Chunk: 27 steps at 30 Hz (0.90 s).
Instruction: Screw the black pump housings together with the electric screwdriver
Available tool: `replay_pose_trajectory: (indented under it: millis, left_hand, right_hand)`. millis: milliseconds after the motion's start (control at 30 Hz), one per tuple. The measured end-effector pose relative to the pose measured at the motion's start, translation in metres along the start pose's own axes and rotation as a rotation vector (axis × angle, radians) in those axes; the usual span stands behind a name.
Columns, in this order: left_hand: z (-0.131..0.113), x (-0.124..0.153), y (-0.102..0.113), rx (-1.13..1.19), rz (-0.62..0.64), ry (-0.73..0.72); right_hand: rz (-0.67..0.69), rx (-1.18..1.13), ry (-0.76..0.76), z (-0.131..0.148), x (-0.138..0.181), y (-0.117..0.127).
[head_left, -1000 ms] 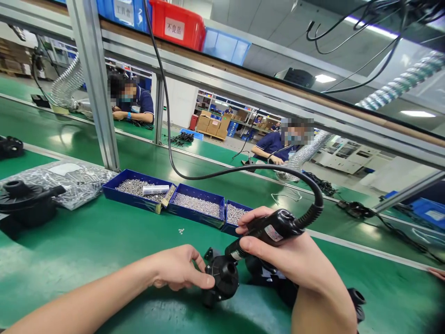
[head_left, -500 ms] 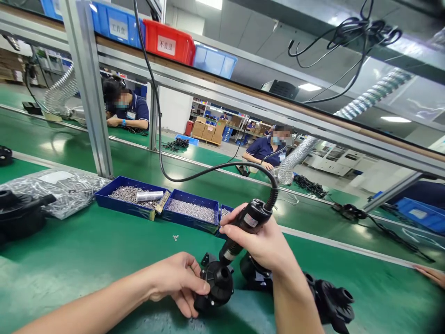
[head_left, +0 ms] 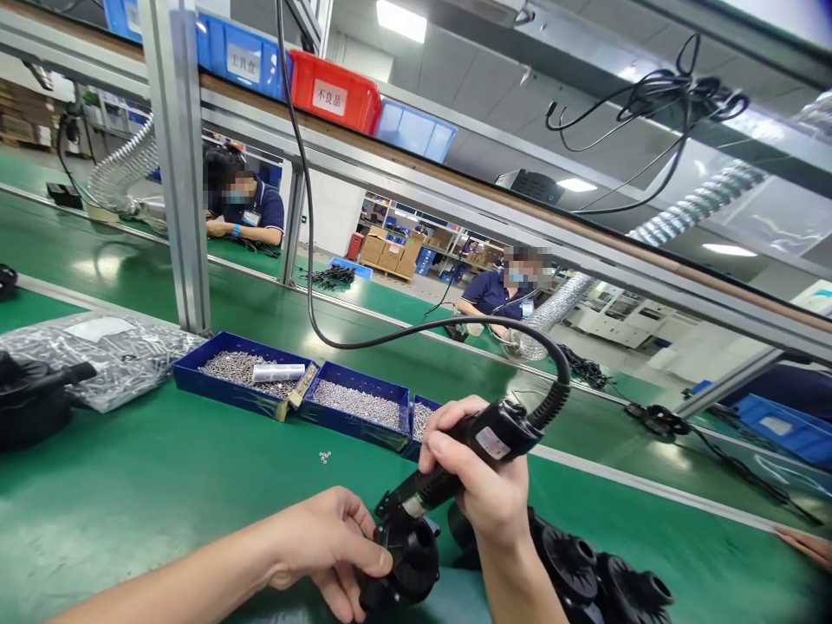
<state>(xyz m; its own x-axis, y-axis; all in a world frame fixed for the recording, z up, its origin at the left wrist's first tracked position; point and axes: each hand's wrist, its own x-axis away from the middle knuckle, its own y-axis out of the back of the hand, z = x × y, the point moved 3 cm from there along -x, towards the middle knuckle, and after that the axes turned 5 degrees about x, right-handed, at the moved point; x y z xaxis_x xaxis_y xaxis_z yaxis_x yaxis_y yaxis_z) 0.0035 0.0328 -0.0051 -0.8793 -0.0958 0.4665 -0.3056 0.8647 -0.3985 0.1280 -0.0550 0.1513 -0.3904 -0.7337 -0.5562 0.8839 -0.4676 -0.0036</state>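
A green workbench (head_left: 162, 485) runs the width of the frame beneath an aluminium frame post (head_left: 175, 165) and a shelf carrying a red bin (head_left: 334, 91) and blue bins (head_left: 240, 56). Beyond the bench, two people in dark blue shirts sit at a parallel green line, one behind the post (head_left: 247, 208) and one farther right (head_left: 500, 290), beside a silver ribbed hose (head_left: 552, 303).

On the bench, behind the black pump housing (head_left: 406, 559), stands a row of blue parts trays (head_left: 299, 394) filled with small silver screws; a white cylinder lies in the leftmost tray. Left of the trays sits a clear plastic bag (head_left: 110, 351) of fasteners, and left of that another black housing (head_left: 32, 399) at the frame's edge. More black housings (head_left: 585, 572) cluster just right of the one being worked. A few loose screws (head_left: 323, 456) lie on the green surface between the trays and the pump housing.

The pump housing rests at the near edge of the bench, bottom centre. The left hand (head_left: 325, 542) grips its left side, thumb and fingers closed around the body. The right hand (head_left: 484, 481) is wrapped around a black electric screwdriver (head_left: 474, 446), its tip angled down and left onto the top of the housing. The screwdriver's black cable (head_left: 364, 334) loops up behind the trays toward the shelf.
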Motion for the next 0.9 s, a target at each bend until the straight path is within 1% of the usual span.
replay_pose_trajectory:
  millis: [100, 267, 400, 467, 567, 600, 633, 667, 733, 767, 800, 833, 900]
  left_hand:
    - [-0.001, 0.001, -0.001, -0.017, 0.014, 0.012]
    - [-0.003, 0.004, -0.003, -0.004, 0.008, 0.010]
    - [-0.005, 0.005, -0.004, -0.002, 0.010, 0.008]
    - [-0.005, 0.005, -0.004, -0.002, 0.003, 0.004]
    - [-0.005, 0.005, -0.005, 0.009, -0.005, -0.011]
    - [-0.005, 0.005, -0.005, 0.017, -0.014, -0.023]
    - [-0.005, 0.005, -0.005, 0.024, -0.020, -0.033]
    - [-0.005, 0.005, -0.006, 0.030, -0.029, -0.043]
    - [-0.003, 0.005, -0.006, 0.038, -0.048, -0.062]
    - [-0.003, 0.004, -0.007, 0.040, -0.058, -0.071]
    - [-0.002, 0.004, -0.007, 0.040, -0.066, -0.079]
    - [-0.002, 0.004, -0.007, 0.037, -0.073, -0.087]
    - [-0.002, 0.005, -0.007, 0.030, -0.080, -0.102]
  right_hand:
    - [0.011, -0.029, -0.004, 0.000, 0.000, -0.004]
    - [0.031, -0.007, -0.050, -0.005, 0.000, -0.012]
    - [0.045, 0.030, -0.073, -0.005, 0.000, -0.011]
    - [0.102, -0.002, -0.087, -0.004, 0.001, -0.010]
    - [0.297, -0.147, -0.128, -0.002, 0.002, -0.014]
    - [0.318, -0.158, -0.140, -0.002, 0.002, -0.016]
    - [0.287, -0.122, -0.145, -0.002, 0.002, -0.018]
    - [0.208, -0.049, -0.139, -0.001, 0.002, -0.019]
    - [0.002, 0.120, -0.095, 0.001, 0.002, -0.021]
    - [-0.071, 0.176, -0.063, 0.002, 0.003, -0.022]
    - [-0.105, 0.201, -0.034, 0.004, 0.004, -0.024]
    - [-0.103, 0.198, -0.010, 0.004, 0.004, -0.026]
    - [-0.045, 0.156, 0.015, 0.005, 0.005, -0.028]
